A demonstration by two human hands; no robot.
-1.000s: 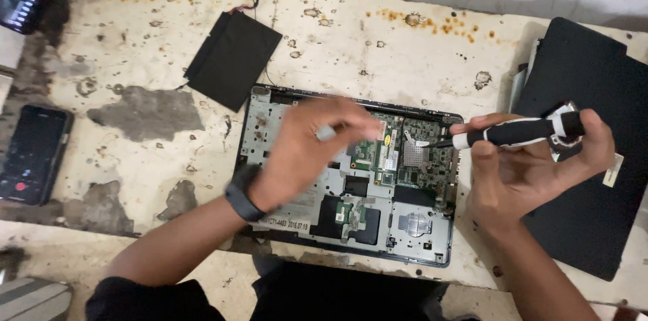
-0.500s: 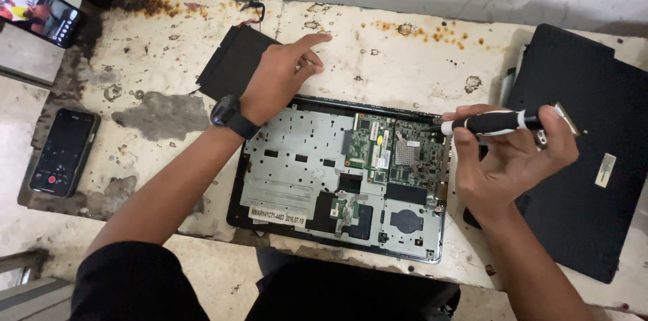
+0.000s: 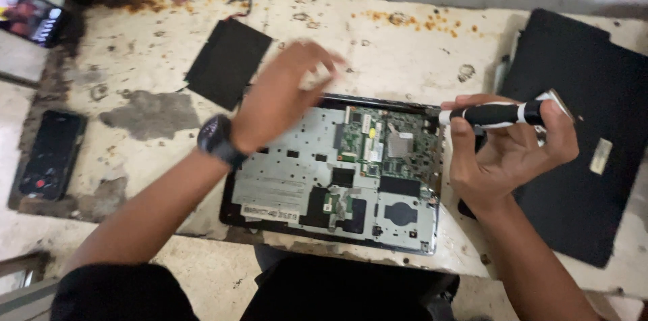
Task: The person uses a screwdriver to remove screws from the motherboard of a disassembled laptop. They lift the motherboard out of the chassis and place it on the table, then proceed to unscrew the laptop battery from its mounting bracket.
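Two phones are seen at the far left: a lit one (image 3: pixel 30 18) propped at the corner, its screen tilted toward the worker as if to be watched, and a dark one (image 3: pixel 50 155) laid flat and out of the way on the stained, pitted worktop (image 3: pixel 405 44). Next, a thin matte black panel (image 3: pixel 228 62) is set aside above the work, apart from the chassis. The left hand (image 3: pixel 280 95), a black watch (image 3: pixel 217 140) at its wrist, is blurred over the upper left edge of the opened laptop (image 3: pixel 290 186); its fingers are spread and nothing is gripped. The laptop lies in the middle, bare grey stamped metal exposed, with a green circuit board (image 3: pixel 385 142) and a round fan cut-out showing. At its right edge, a black-handled screwdriver (image 3: pixel 496 114) with white bands is held level in the right hand (image 3: pixel 509 152), fingers closed round the shaft, tip toward the board, seemingly ready for use. Far right, a flat black lid (image 3: pixel 587 118) is parked.
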